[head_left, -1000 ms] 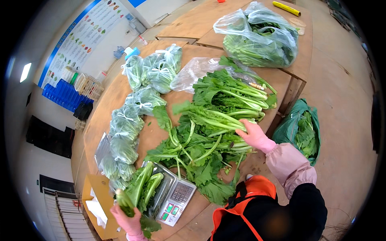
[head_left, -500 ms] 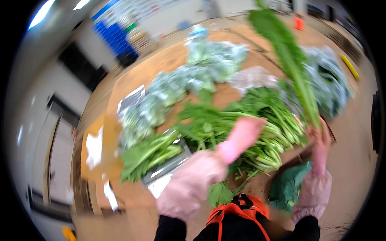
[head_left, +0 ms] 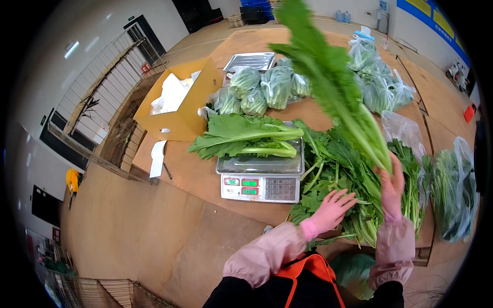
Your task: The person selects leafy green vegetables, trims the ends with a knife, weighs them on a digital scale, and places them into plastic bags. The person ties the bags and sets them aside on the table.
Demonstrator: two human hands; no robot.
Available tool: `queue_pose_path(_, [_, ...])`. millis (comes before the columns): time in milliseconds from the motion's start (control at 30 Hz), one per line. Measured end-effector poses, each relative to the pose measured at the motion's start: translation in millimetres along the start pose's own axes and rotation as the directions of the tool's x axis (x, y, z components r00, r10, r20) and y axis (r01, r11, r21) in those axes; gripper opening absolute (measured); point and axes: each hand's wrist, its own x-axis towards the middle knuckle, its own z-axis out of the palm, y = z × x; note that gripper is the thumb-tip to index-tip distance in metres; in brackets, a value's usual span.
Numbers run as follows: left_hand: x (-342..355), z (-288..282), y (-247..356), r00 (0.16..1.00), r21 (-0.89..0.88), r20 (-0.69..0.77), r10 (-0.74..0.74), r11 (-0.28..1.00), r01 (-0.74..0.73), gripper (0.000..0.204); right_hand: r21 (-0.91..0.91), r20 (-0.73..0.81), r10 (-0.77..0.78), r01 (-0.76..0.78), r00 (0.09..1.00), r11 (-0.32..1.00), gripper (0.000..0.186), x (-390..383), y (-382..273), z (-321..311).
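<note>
My right hand grips the base of a long leafy green stalk, raised upright and slanting over the table. My left hand has its fingers spread over a loose pile of greens at the table's right front. A digital scale stands left of the pile, with a few cut greens lying on its metal pan.
Wooden table; yellow box holding white paper; paper strip; metal tray; bagged greens along the back; clear bag; large bag of greens at right; green sack on the floor; railing at left.
The view has swung left, showing the box and railing. My left hand, earlier low by the scale, now rests right of it over the pile. My right hand has lifted a stalk upright.
</note>
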Motion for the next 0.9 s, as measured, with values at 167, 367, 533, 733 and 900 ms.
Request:
queue_pose_path(167, [-75.1,-61.0,-30.8,0.965,0.036,-0.121,-0.233,0.970,0.239,0.053,-0.282,0.335,-0.182,0.283,0.925,0.917,0.045,67.0,56.6,103.1])
queue_pose_path(367, [-136.4,-87.1,-72.4,0.868,-0.033,-0.237,-0.436,0.897,0.441,0.046,-0.474,0.612,-0.184,0.543,0.769,0.693,0.050,93.2,187.9,166.4])
queue_pose_path(533, [-171.4,-97.8,-86.1,0.833,-0.026,-0.230,-0.504,0.858,0.512,0.043,-0.646,0.558,-0.081,0.494,0.826,0.582,0.058,81.2,188.6,183.4])
queue_pose_path(733, [-177.0,-111.9,-99.9,0.862,-0.091,-0.170,-0.478,0.878,0.469,0.041,-0.698,0.559,-0.055,0.505,0.827,0.508,0.073,72.4,175.7,177.8])
queue_pose_path(900, [-180.2,-120.2,-105.7,0.864,-0.129,-0.157,-0.478,0.878,0.462,0.039,-0.666,0.624,-0.071,0.577,0.778,0.473,0.059,71.7,173.1,178.2])
